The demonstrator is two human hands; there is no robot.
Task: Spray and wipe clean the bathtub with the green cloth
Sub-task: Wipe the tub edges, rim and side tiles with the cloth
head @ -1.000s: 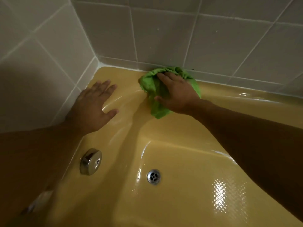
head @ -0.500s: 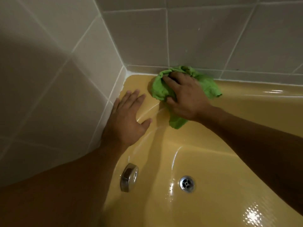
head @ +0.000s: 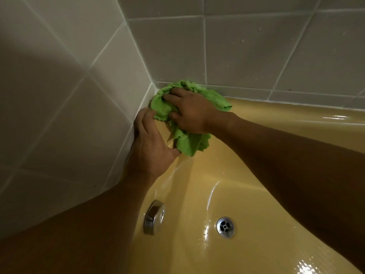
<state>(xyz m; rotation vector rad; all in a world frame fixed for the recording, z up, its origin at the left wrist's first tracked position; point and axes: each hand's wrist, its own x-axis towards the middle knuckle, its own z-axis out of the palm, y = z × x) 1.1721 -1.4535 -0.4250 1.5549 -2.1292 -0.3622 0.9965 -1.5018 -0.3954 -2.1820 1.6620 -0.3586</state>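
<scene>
The wall (head: 59, 95) is the biggest thing. It has pale square tiles and stands up and to the left of the drain (head: 225, 227), and also far up behind it. The two sides of the wall meet in a corner high above the drain.

The tub (head: 256, 244) is yellow and shiny. The drain sits in its floor, and its rim runs along the foot of the wall, well above the drain.

The left arm (head: 88, 224) comes in from the left of the drain. The right arm (head: 286, 165) comes in from the right and crosses over above the drain. Both reach up to the corner.

The cloth (head: 189, 144) is green and bunched up. It lies on the rim, pushed into the corner, well apart from the drain and up to its left. One end hangs down over the edge of the rim toward the drain.

The right hand (head: 191, 112) is on top of the cloth. Its fingers bend into the folds and hold the cloth against the rim.

The left hand (head: 152, 145) lies flat on the rim by the wall, lower than the right hand and closer to the drain. Its fingers are straight and hold nothing. Its fingertips and thumb touch the cloth.

The knob (head: 155, 216) is round and silver. It sits on the tub's end side, near the drain on its left.

The drain is a small silver ring with holes.
</scene>
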